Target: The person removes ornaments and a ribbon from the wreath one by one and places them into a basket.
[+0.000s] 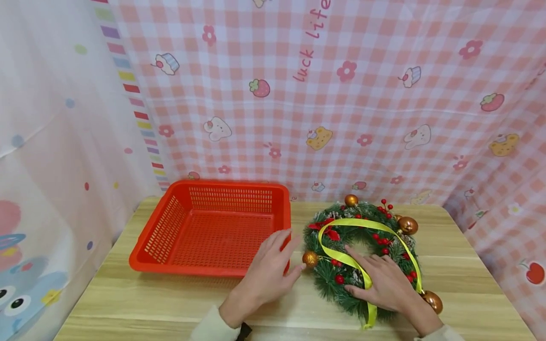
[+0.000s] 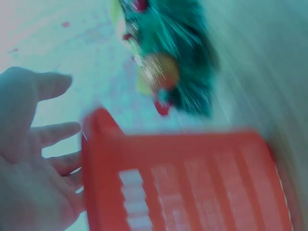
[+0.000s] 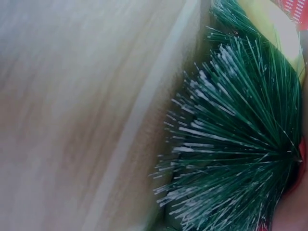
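Note:
A green wreath [image 1: 326,284] with red berries and shiny orange-brown balls lies flat on the right side of the table. A loose yellow ribbon [image 1: 341,254] loops across its top. My right hand [image 1: 381,279] rests over the wreath's front part, thumb and index finger spread on either side of the ribbon. Between the wreath and a red plastic basket [image 1: 204,270], my left hand [image 1: 270,270] hovers with loosely extended fingers, overlapping the basket's right front corner. In the left wrist view its fingers [image 2: 60,134] appear beside the basket's rim, holding nothing. Wreath needles [image 3: 236,130] fill much of the right wrist view.
The basket, with slotted walls and nothing inside, takes up the left of the wood-grain table [image 1: 179,308]. A pink checked cloth [image 1: 273,118] hangs behind the table's back edge, and a white patterned cloth [image 1: 55,142] hangs on the left.

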`<action>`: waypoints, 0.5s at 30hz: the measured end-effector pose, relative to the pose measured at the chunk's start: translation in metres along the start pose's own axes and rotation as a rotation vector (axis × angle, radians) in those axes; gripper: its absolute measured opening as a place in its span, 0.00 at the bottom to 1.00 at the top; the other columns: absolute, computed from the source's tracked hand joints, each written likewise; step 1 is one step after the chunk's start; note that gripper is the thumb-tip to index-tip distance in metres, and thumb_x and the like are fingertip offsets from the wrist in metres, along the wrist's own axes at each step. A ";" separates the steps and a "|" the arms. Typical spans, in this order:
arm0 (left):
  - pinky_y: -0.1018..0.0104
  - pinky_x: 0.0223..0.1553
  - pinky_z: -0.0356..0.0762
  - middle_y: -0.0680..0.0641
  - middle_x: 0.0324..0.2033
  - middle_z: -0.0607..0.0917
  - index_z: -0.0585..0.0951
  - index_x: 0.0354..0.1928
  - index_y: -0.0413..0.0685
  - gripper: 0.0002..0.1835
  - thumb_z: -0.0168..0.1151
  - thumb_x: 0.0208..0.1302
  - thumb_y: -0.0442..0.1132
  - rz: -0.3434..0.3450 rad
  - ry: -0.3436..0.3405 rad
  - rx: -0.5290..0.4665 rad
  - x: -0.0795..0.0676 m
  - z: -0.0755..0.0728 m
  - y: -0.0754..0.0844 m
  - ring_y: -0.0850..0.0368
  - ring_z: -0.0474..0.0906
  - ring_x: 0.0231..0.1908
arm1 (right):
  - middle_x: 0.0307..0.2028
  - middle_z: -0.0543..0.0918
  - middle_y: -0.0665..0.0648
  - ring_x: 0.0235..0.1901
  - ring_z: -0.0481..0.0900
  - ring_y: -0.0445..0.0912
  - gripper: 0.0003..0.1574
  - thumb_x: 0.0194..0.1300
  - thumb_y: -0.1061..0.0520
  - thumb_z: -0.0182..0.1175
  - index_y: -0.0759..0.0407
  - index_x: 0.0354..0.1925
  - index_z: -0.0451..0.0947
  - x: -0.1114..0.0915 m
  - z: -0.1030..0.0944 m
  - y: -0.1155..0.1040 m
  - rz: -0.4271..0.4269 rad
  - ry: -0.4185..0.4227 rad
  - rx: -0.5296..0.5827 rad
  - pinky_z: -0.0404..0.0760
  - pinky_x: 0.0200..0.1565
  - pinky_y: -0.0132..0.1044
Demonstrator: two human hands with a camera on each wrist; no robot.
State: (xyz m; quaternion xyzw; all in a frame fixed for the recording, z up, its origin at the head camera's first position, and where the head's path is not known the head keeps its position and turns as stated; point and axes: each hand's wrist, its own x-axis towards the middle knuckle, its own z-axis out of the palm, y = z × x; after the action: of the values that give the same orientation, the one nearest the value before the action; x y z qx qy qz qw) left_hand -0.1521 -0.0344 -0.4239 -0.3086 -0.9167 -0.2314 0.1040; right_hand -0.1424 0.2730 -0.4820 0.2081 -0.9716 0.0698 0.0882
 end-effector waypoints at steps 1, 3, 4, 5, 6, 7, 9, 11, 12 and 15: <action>0.49 0.67 0.64 0.42 0.68 0.70 0.68 0.71 0.50 0.32 0.61 0.68 0.51 0.013 0.020 -0.051 0.001 0.001 0.006 0.46 0.65 0.68 | 0.49 0.86 0.51 0.45 0.83 0.50 0.55 0.56 0.22 0.60 0.42 0.75 0.61 0.000 0.000 0.000 -0.003 0.004 -0.003 0.75 0.48 0.56; 0.50 0.66 0.67 0.44 0.68 0.69 0.68 0.71 0.52 0.31 0.61 0.69 0.49 0.010 0.031 -0.179 0.002 0.003 0.017 0.49 0.66 0.68 | 0.49 0.86 0.52 0.45 0.83 0.51 0.55 0.56 0.23 0.60 0.43 0.74 0.61 0.000 -0.001 0.000 -0.008 0.013 -0.003 0.75 0.48 0.56; 0.50 0.65 0.68 0.46 0.69 0.69 0.67 0.71 0.54 0.31 0.61 0.69 0.49 -0.006 0.024 -0.251 0.002 0.005 0.023 0.50 0.66 0.68 | 0.49 0.86 0.52 0.45 0.83 0.51 0.55 0.56 0.23 0.61 0.43 0.74 0.61 0.000 -0.001 0.000 -0.010 0.017 -0.002 0.75 0.48 0.57; 0.50 0.65 0.68 0.48 0.69 0.68 0.66 0.72 0.55 0.31 0.60 0.69 0.48 -0.028 0.013 -0.326 0.003 0.007 0.028 0.51 0.66 0.68 | 0.49 0.86 0.52 0.45 0.83 0.51 0.55 0.56 0.23 0.61 0.43 0.74 0.61 0.000 -0.001 0.000 -0.009 0.018 0.000 0.76 0.48 0.57; 0.49 0.65 0.68 0.50 0.70 0.67 0.65 0.72 0.57 0.31 0.60 0.70 0.47 -0.058 0.001 -0.398 0.004 0.011 0.033 0.52 0.66 0.68 | 0.49 0.86 0.53 0.46 0.83 0.52 0.55 0.56 0.23 0.61 0.43 0.74 0.61 0.000 -0.001 0.000 -0.009 0.018 0.001 0.76 0.49 0.58; 0.48 0.64 0.68 0.51 0.70 0.67 0.64 0.72 0.59 0.31 0.59 0.70 0.47 -0.097 -0.010 -0.464 0.005 0.014 0.037 0.52 0.65 0.68 | 0.49 0.86 0.53 0.46 0.83 0.52 0.55 0.56 0.23 0.61 0.43 0.74 0.61 0.000 -0.001 0.000 -0.009 0.017 0.002 0.76 0.49 0.58; 0.45 0.65 0.67 0.53 0.70 0.65 0.62 0.73 0.63 0.31 0.58 0.71 0.47 -0.170 -0.020 -0.580 0.008 0.022 0.042 0.51 0.65 0.69 | 0.50 0.86 0.53 0.46 0.83 0.52 0.55 0.56 0.23 0.61 0.43 0.74 0.61 0.000 -0.001 0.000 -0.008 0.016 0.007 0.76 0.49 0.59; 0.43 0.65 0.65 0.54 0.71 0.64 0.60 0.73 0.64 0.31 0.57 0.71 0.46 -0.239 -0.023 -0.652 0.010 0.032 0.046 0.52 0.62 0.70 | 0.50 0.86 0.53 0.47 0.83 0.53 0.55 0.56 0.23 0.61 0.43 0.74 0.62 0.000 0.000 0.000 -0.007 0.015 0.011 0.75 0.50 0.59; 0.43 0.65 0.64 0.53 0.71 0.64 0.60 0.73 0.65 0.31 0.56 0.71 0.45 -0.270 -0.021 -0.669 0.012 0.036 0.047 0.52 0.62 0.70 | 0.50 0.86 0.53 0.47 0.83 0.53 0.55 0.56 0.23 0.61 0.43 0.74 0.62 0.000 0.000 0.000 -0.008 0.015 0.013 0.75 0.50 0.59; 0.42 0.65 0.64 0.52 0.71 0.63 0.59 0.74 0.61 0.31 0.55 0.72 0.43 -0.329 -0.018 -0.683 0.016 0.049 0.047 0.52 0.59 0.71 | 0.50 0.86 0.53 0.47 0.83 0.52 0.55 0.56 0.23 0.61 0.43 0.74 0.62 0.000 0.000 0.000 -0.008 0.016 0.017 0.75 0.50 0.60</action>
State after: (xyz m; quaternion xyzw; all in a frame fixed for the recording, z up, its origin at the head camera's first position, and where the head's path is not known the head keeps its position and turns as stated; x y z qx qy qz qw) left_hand -0.1382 0.0309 -0.4441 -0.1763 -0.8248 -0.5347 -0.0517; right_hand -0.1423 0.2735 -0.4819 0.2121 -0.9694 0.0791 0.0945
